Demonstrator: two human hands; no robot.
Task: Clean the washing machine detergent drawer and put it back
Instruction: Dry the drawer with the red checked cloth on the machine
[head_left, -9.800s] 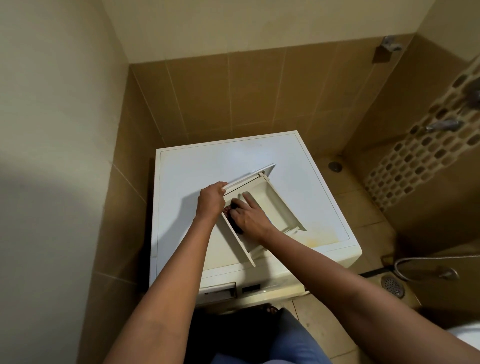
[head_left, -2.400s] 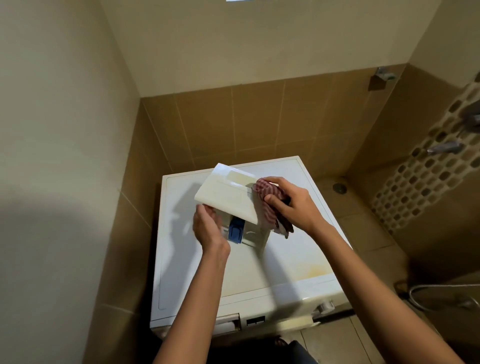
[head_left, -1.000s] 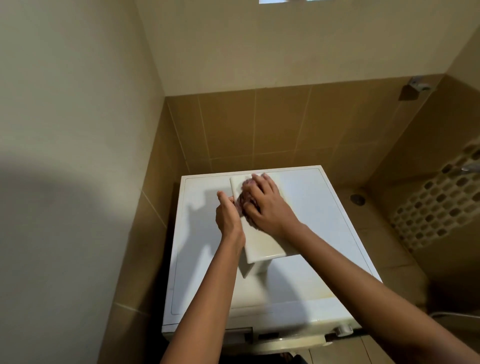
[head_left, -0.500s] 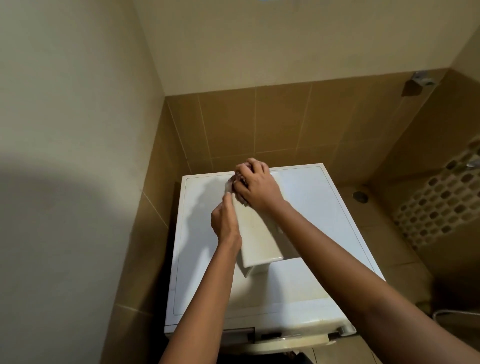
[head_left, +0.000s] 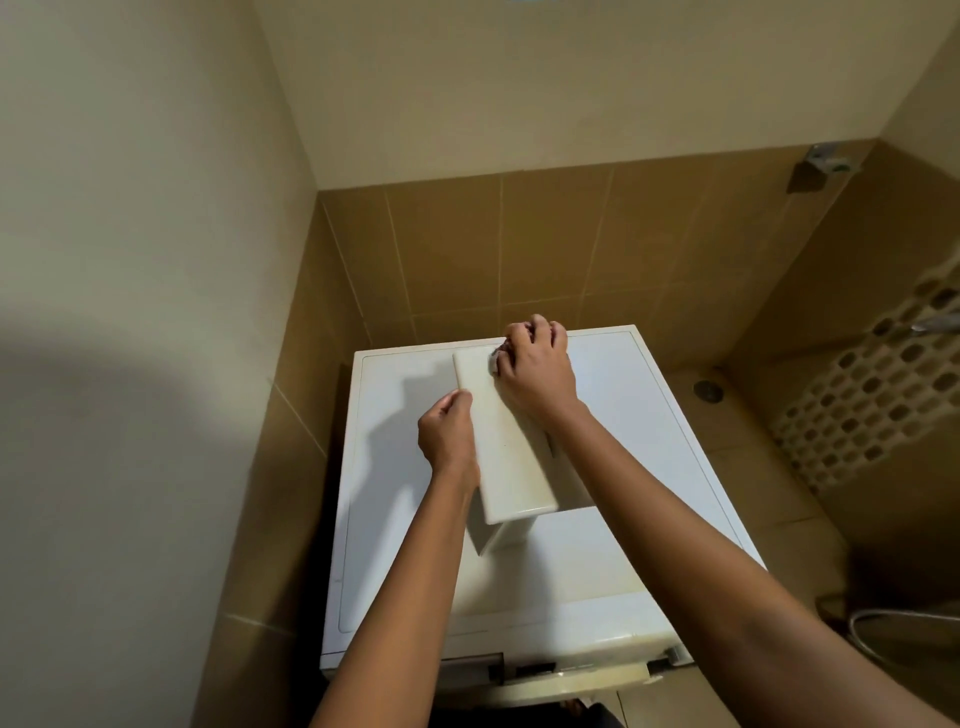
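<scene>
1. Brown wall tiles (head_left: 545, 244) line the lower part of a narrow corner, with plain cream wall above them and a strip of small mosaic tiles (head_left: 878, 395) on the right.
2. White washing machine (head_left: 639, 467), seen from above, stands in the corner; its flat top serves as the work surface.
3. Detergent drawer (head_left: 511, 457), out of the machine, rests on that top near the middle, with a long cream panel facing up and its body partly visible beneath the near end.
4. Left hand (head_left: 447, 431) grips the drawer's left edge, with fingers curled round it and the thumb lying along the top of the panel.
5. Right hand (head_left: 537, 369) lies on the far end of the panel, its fingers curled over a cloth (head_left: 494, 360), of which only a small part shows beside the knuckles.
6. Open drawer slot (head_left: 472, 666) shows as a dark recess at the left of the machine's front.
7. Floor drain (head_left: 707, 391) sits to the right of the machine; a metal hose (head_left: 883, 621) curves over the floor at lower right.
8. Metal wall fitting (head_left: 826, 161) is fixed high in the right corner.
</scene>
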